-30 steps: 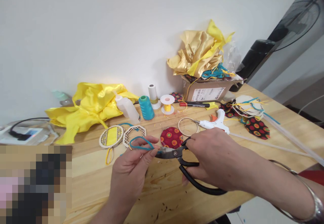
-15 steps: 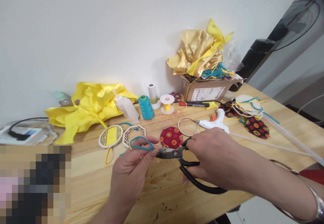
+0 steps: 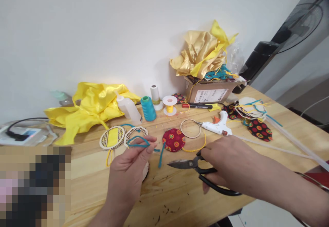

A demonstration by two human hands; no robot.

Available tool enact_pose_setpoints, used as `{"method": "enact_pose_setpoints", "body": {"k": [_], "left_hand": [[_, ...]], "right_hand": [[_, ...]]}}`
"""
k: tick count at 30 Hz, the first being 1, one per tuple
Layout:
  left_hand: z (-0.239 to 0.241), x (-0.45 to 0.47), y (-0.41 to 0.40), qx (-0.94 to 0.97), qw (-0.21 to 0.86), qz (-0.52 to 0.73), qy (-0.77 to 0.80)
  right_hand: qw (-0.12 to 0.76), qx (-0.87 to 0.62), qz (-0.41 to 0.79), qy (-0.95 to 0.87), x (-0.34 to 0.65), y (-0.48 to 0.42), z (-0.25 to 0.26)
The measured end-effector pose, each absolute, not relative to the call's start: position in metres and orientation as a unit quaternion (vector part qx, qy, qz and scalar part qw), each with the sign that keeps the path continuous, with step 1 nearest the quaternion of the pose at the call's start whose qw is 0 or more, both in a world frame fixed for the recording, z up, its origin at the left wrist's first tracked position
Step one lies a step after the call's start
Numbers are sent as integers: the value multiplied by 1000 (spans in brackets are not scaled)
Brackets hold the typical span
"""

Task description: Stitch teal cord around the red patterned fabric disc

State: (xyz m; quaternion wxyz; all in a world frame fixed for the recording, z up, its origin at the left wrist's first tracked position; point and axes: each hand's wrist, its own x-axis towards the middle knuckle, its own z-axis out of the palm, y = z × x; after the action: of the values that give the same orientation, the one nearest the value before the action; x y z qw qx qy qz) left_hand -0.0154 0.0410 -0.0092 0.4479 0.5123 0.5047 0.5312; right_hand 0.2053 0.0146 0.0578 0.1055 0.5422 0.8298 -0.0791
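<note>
My left hand [image 3: 130, 170] pinches a teal cord [image 3: 140, 143] that loops above my fingers, with a loose end hanging down toward the table. A pale round piece shows under that hand. My right hand [image 3: 226, 163] grips black-handled scissors [image 3: 196, 167], their blades closed and pointing left, a short way right of the cord's end. Just beyond lie a red patterned fabric disc [image 3: 174, 139], a wooden ring [image 3: 190, 128] and a yellow cord [image 3: 195, 148].
On the wooden table [image 3: 89, 179] lie two wooden lattice frames [image 3: 113, 137], a white glue gun [image 3: 218, 126], a teal thread cone [image 3: 148, 109], a white bottle [image 3: 129, 109], yellow fabric [image 3: 89, 109], a cardboard box [image 3: 212, 93] of gold cloth and patterned discs [image 3: 258, 127]. A fan [image 3: 285, 37] stands at right.
My right hand has drawn the scissors down and right, away from the cord. The teal cord's end now hangs free below my left fingers. My left hand shifted slightly left.
</note>
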Motion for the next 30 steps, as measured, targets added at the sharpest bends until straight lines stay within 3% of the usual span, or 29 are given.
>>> {"method": "enact_pose_setpoints", "body": {"k": [3, 10, 15, 19, 23, 30], "left_hand": [[-11, -16, 46, 419, 501, 578, 490], [-11, -13, 48, 352, 534, 612, 465], [-5, -14, 48, 335, 525, 636, 455], [-1, -17, 51, 320, 516, 661, 441], [0, -19, 53, 323, 515, 666, 433], [-3, -22, 54, 327, 508, 664, 440]], "right_hand": [[50, 583, -77, 807, 249, -4, 40], [62, 722, -66, 686, 354, -33, 6], [41, 705, -16, 708, 372, -25, -8], [-22, 652, 79, 754, 321, -10, -2], [-102, 480, -19, 871, 220, 12, -1], [-25, 358, 38, 932, 127, 65, 0]]}}
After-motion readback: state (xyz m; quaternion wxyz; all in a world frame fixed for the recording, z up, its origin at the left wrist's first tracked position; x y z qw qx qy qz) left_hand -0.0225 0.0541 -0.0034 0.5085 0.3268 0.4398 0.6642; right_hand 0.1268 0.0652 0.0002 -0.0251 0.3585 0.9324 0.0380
